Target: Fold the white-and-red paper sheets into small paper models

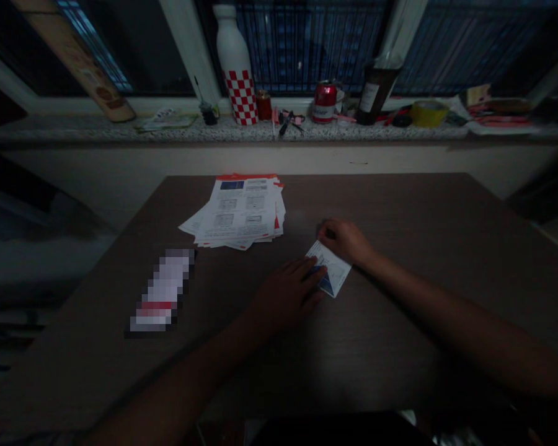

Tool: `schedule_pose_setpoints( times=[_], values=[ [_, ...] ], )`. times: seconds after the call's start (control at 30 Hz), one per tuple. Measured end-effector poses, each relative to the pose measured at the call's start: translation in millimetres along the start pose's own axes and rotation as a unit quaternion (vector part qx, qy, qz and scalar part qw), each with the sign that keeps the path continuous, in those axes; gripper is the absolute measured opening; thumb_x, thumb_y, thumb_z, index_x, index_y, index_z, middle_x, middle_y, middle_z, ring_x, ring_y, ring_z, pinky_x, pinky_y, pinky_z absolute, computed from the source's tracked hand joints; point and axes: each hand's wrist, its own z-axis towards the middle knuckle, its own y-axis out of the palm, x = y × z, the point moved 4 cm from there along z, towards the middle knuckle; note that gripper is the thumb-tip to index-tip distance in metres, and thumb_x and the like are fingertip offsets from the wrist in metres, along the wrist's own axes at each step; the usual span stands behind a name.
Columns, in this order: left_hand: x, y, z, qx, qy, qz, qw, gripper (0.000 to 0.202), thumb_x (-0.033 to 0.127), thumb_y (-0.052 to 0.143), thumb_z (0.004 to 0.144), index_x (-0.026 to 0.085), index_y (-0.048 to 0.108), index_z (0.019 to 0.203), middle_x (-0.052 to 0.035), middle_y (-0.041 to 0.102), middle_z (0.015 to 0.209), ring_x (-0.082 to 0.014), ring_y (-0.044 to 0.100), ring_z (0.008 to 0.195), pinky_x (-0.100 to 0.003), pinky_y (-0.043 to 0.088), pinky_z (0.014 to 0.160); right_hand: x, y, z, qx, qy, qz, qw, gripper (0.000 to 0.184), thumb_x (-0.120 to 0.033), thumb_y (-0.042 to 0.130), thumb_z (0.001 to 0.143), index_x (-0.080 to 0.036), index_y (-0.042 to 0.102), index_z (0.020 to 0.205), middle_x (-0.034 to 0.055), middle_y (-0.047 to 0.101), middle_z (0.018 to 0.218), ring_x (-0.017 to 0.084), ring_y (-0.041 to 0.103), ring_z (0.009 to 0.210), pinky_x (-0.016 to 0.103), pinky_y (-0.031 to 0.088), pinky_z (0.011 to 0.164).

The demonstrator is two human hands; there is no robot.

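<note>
A small folded sheet of printed paper point(338, 272), white with a dark blue patch, lies on the table. My left hand point(291, 291) rests flat over its left side, fingers stretched out and pressing it down. At the far upper edge of the paper is my right hand point(346, 240), its fingers curled together in a pinch at the corner. The right fingertips partly hide that corner, and the left fingers cover part of the print.
Beyond my left hand lies a stack of printed sheets point(239, 214). A phone point(162, 291), its screen blurred, is at the left of the table point(400, 347). The windowsill behind holds a checkered bottle point(237, 68), a red can point(324, 102), a dark bottle point(374, 93) and yellow tape point(428, 114).
</note>
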Motion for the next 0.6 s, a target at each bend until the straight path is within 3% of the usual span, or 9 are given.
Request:
schedule_pose_setpoints(
  times=[0.2,0.37,0.6],
  values=[
    [-2.3,0.6,-0.4,0.004,0.001,-0.008,1.000,0.052,0.046,0.050,0.111,0.030,0.049,0.161,-0.0066,0.044,0.170,-0.0276,0.045,0.155,-0.050,0.037,0.128,3.5,3.4,5.9,0.000,0.017,-0.008,1.000,0.008,-0.017,0.069,0.088,-0.021,0.069,0.081,0.0042,0.071,0.086,0.019,0.063,0.077,0.030,0.046,0.073],
    [-2.1,-0.7,-0.6,0.003,0.002,-0.004,1.000,0.051,0.045,0.049,0.112,0.029,0.049,0.161,-0.0067,0.043,0.171,-0.0271,0.045,0.154,-0.050,0.036,0.128,7.9,5.9,11.5,0.016,0.019,-0.007,1.000,0.009,-0.016,0.065,0.091,-0.019,0.069,0.083,0.0068,0.071,0.089,0.019,0.062,0.081,0.030,0.045,0.077],
    [-12.0,-0.9,4.4,0.005,0.003,0.009,1.000,0.048,0.046,0.041,0.115,0.029,0.050,0.159,-0.0062,0.044,0.170,-0.0230,0.043,0.156,-0.048,0.031,0.130,15.3,0.6,4.8,-0.007,0.006,0.045,0.999,0.005,-0.022,0.070,0.090,-0.019,0.073,0.088,0.0047,0.070,0.089,0.018,0.063,0.078,0.029,0.046,0.073]
  ],
)
